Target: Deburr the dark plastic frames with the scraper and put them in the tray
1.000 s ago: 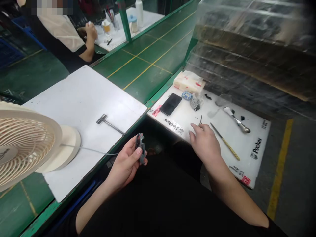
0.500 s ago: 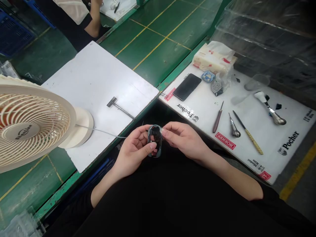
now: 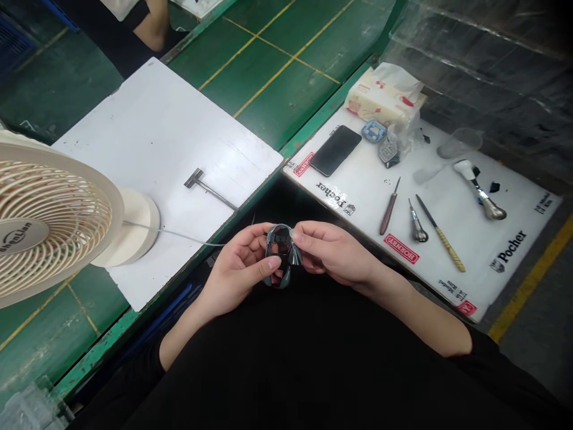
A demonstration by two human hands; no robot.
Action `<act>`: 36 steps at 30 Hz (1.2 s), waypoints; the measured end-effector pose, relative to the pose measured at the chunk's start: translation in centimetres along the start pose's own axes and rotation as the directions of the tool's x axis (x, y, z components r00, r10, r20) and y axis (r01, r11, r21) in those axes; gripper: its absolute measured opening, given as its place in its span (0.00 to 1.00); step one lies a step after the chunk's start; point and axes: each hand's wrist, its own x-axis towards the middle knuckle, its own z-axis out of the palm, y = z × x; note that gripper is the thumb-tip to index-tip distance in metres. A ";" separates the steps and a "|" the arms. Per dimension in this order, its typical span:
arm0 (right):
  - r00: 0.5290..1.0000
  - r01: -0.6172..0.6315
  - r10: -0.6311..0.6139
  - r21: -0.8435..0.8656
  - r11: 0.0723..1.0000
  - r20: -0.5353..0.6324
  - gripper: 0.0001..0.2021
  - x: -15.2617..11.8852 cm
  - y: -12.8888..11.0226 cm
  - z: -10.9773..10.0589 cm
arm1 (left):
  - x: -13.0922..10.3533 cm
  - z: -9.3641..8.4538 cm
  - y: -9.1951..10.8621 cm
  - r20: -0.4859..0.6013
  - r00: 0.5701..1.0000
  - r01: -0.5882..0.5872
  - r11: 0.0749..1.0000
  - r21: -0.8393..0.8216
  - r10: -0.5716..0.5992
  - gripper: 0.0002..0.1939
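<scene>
Over my lap, both hands hold a small, glossy blue-grey hollow shell with a dark inside [image 3: 285,278]; it looks like a model car body. My left hand [image 3: 242,266] is closed round its left side, with the thumb lying across the dark opening and fingers underneath. At the shell's upper right edge, my right hand [image 3: 335,251] pinches between thumb and forefinger. Its other fingers are curled behind and partly hidden. A metal T-shaped tool [image 3: 217,194] lies on the white board beyond my left hand.
A cream fan [image 3: 58,221] stands left on the white board [image 3: 147,119]. The right-hand table [image 3: 447,286] bears a phone [image 3: 335,150], a tissue pack [image 3: 382,98], a brown-handled pointed tool [image 3: 387,215], a yellow-handled file [image 3: 447,242] and a silver-handled tool [image 3: 486,200]. Another person's arm [image 3: 154,24] shows top left.
The shell has turned in my hands, so its right side shows wider and more of its opening is seen. Both grips stay. The surroundings have shifted slightly left and up in view.
</scene>
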 end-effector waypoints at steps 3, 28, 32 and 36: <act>1.000 0.000 0.000 0.008 1.000 -0.028 0.29 0.1 0.2 -0.2 | 0.5 0.2 0.1 -0.018 0.998 0.057 0.997 -0.053 -0.058 0.26; 0.998 -0.026 0.015 0.169 0.985 0.066 0.25 0.1 1.9 0.2 | 0.6 1.4 1.1 -0.033 0.990 0.133 0.984 -0.116 -0.137 0.26; 0.997 -0.046 0.034 0.165 0.985 0.074 0.22 0.3 2.5 -0.3 | 0.6 1.4 1.1 -0.068 0.989 0.124 0.985 -0.123 -0.133 0.27; 1.000 -0.011 0.014 0.233 0.972 -0.014 0.16 0.2 2.4 -0.9 | 0.7 1.4 1.2 -0.077 0.994 0.074 0.996 -0.049 -0.078 0.27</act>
